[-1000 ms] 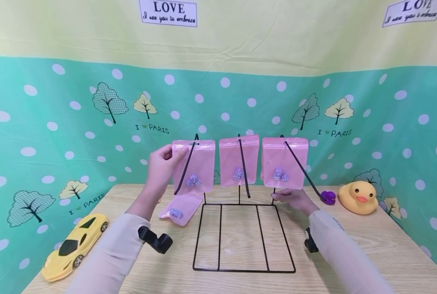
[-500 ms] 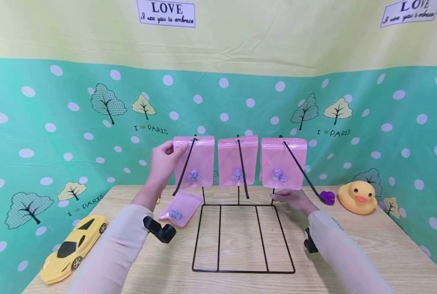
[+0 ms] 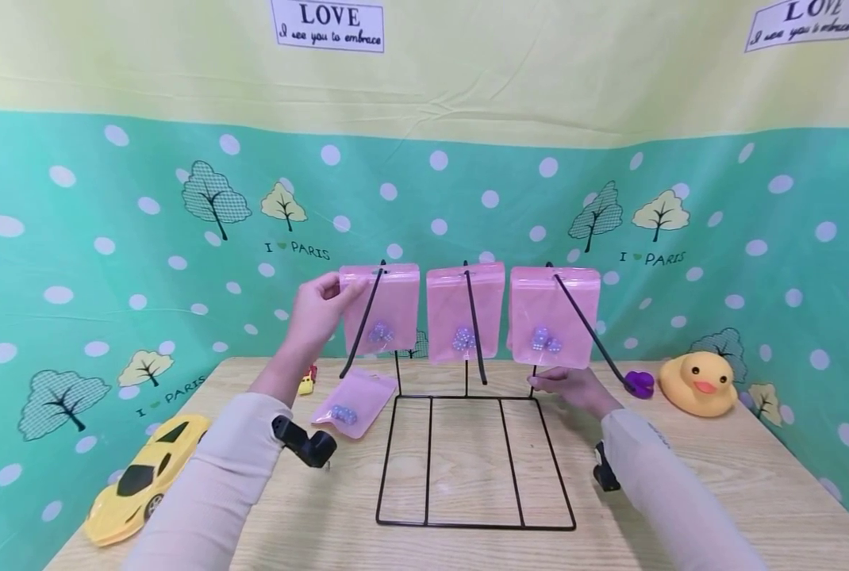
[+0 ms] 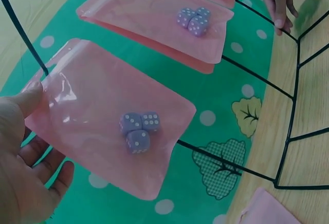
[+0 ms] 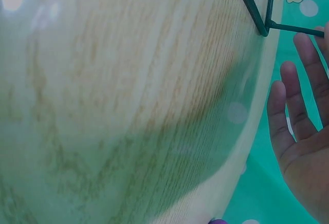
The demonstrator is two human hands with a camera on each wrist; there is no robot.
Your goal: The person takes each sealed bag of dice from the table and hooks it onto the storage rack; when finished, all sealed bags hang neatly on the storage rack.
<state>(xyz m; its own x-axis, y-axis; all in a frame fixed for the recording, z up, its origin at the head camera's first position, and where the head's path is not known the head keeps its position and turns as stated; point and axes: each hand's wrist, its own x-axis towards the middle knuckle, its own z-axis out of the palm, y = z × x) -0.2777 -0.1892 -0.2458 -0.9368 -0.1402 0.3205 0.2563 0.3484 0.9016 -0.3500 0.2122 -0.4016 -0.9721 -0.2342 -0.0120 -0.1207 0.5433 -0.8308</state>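
Observation:
My left hand (image 3: pixel 319 313) pinches the upper left edge of a pink zip bag (image 4: pixel 103 106) that hangs on the left prong of a black wire rack (image 3: pixel 405 524). Inside this bag are 3 lilac dice (image 4: pixel 135 131) with white spots. Similar pink bags hang on the middle prong (image 3: pixel 473 325) and the right prong (image 3: pixel 592 337), dice showing low in each. Another pink bag (image 3: pixel 367 394) lies flat on the table beside the rack's left side. Thumb and fingertips of my right hand (image 3: pixel 570 387) grip the rack's right upright; only part of this hand shows in the right wrist view.
A yellow toy car (image 3: pixel 146 480) stands at the table's left. At the right back sit a yellow rubber duck (image 3: pixel 697 385) and a small purple toy (image 3: pixel 640 385). A small red and yellow toy (image 3: pixel 306 382) is behind my left wrist. Patterned cloth (image 3: pixel 424 198) encloses the table.
My left hand has slid the left bag slightly up and back along its prong. The small red and yellow toy has come more into sight. My right hand stays on the upright.

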